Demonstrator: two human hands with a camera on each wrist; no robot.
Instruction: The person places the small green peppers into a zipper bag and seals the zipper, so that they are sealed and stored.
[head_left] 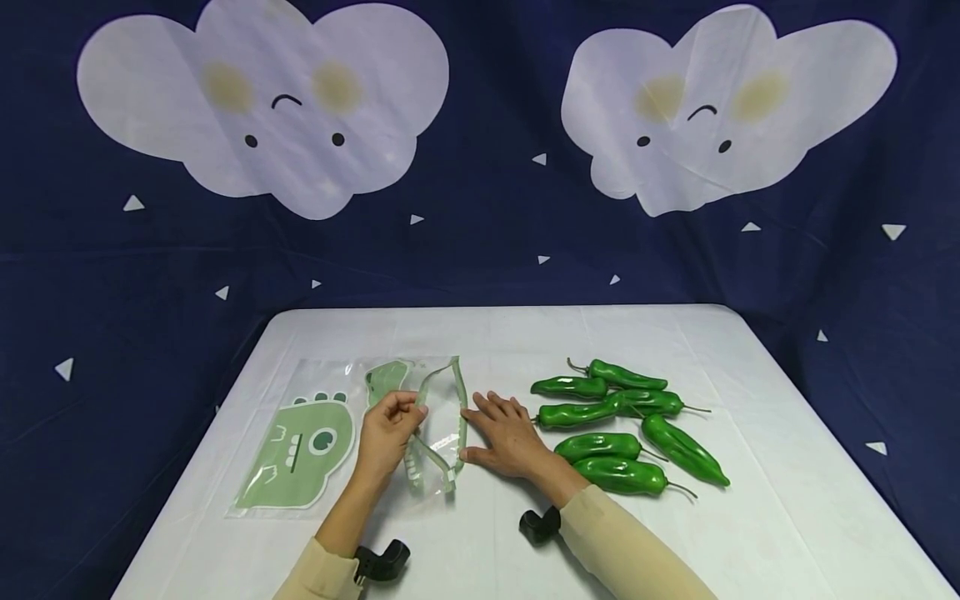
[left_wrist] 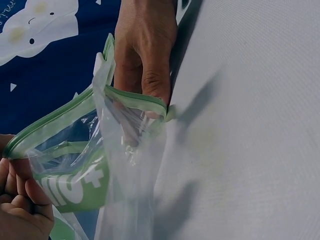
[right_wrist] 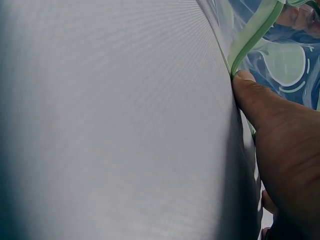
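A clear zip bag with a green dinosaur print and green zip edges lies on the white table, its mouth spread toward the right. My left hand pinches one green edge and lifts it, as the left wrist view also shows with the hand at lower left. Fingers spread, my right hand rests at the other green edge. In the right wrist view the right thumb touches that edge. Just right of this hand lie several green peppers with stems.
The dinosaur-faced part of clear plastic lies flat to the left; whether it belongs to the same bag I cannot tell. A dark blue curtain with white clouds hangs behind the table. Both wrists wear black camera mounts.
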